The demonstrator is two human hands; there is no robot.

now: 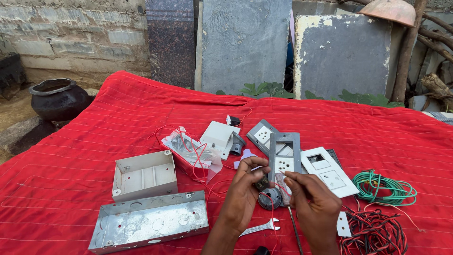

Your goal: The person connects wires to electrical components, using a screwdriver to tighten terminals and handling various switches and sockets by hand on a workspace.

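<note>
- The left hand (pixel 243 191) pinches a small dark round part (pixel 262 183) between thumb and fingertips, just below the grey switch frame (pixel 284 158). The grip looks shallow; if it slackens, the part could drop onto the red cloth (pixel 94 127) and roll under the frame.
- The right hand (pixel 314 203) has its fingers (pixel 302 182) pressed together around a screwdriver (pixel 289 203), tip up near the frame's lower edge and shaft running down toward the viewer. Pushed at a slant, the tip could skid off and jab the left thumb, which sits right beside it.
- Thin red wires (pixel 271 198) loop between both hands, just under the frame. A tug from either hand might pull a strand loose or snag it on the tool.
- The frame leans on a second grey socket plate (pixel 261 133) behind it and is not clamped; pressure from below may shove it up the cloth.
- The cloth is soft and creased, so any screw let go near the frame could vanish into a fold.
- A small spanner (pixel 260 228) lies below the frame, between the wrists; a forearm sliding back could knock it off the counter edge.
- The black-and-red wire coil (pixel 375 231), right of and below the frame, sits close to the right wrist and might catch it.
</note>
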